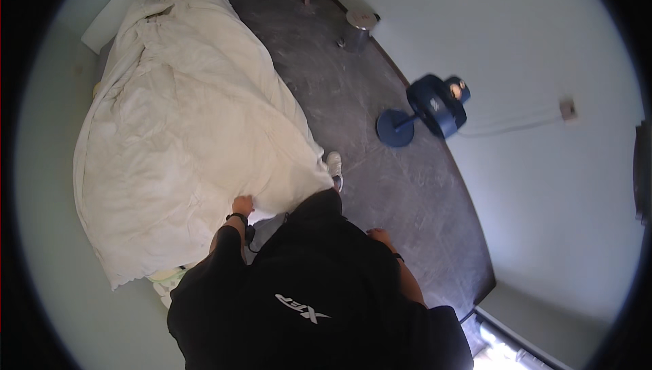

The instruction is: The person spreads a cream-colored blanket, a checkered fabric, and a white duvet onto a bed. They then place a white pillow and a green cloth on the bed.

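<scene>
A large cream-white duvet (183, 125) covers the bed at left, rumpled, its right side hanging toward the floor. My left hand (243, 205) is closed on the duvet's near part, just left of my body; a dark band circles that wrist. My fingertips there are partly hidden. At my right side, away from the bed, my right hand (380, 235) hangs with its fingers curled in and nothing visible in them. Beneath the duvet's near corner, a patterned light fabric (165, 282) peeks out.
A dark blue pedestal fan (435, 106) stands on the grey floor (407, 187) by the right wall, its cord running to a wall socket (568, 109). Farther back is a metal bin (358, 29). The white headboard (125, 0) rises behind the bed. My shoe (335, 165) is beside the duvet.
</scene>
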Demonstrator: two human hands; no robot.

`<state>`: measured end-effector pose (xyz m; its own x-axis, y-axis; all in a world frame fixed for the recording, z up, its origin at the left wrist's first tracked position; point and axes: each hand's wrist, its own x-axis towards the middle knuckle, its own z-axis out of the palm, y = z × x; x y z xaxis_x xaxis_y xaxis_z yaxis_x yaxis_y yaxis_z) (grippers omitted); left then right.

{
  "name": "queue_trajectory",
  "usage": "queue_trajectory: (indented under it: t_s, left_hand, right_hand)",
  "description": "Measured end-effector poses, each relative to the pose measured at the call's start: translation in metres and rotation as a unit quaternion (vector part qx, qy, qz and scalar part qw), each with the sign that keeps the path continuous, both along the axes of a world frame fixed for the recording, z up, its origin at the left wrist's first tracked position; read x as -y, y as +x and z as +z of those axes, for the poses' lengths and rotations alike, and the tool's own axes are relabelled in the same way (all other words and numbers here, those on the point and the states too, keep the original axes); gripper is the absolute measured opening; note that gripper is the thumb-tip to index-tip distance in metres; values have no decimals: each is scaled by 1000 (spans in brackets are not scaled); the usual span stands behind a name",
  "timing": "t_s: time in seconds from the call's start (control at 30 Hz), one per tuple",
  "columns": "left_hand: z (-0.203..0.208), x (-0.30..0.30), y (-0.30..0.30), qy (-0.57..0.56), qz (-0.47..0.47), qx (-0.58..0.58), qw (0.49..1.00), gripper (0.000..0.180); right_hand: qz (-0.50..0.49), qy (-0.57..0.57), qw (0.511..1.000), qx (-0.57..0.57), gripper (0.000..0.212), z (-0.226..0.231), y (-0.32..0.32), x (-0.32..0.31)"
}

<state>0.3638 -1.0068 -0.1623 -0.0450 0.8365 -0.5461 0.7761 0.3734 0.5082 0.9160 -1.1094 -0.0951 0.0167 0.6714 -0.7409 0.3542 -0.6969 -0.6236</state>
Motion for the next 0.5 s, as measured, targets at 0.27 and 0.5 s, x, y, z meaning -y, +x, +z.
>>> queue_trajectory:
  t_s: [0.27, 0.5]
  left_hand:
    - [81, -273, 188, 8, 398, 318, 861, 68]
    - [199, -405, 300, -51, 26, 541, 839, 32]
  right_hand:
    - [216, -15, 973, -75, 19, 49, 28, -274]
    - [169, 141, 955, -197, 13, 59, -9, -517]
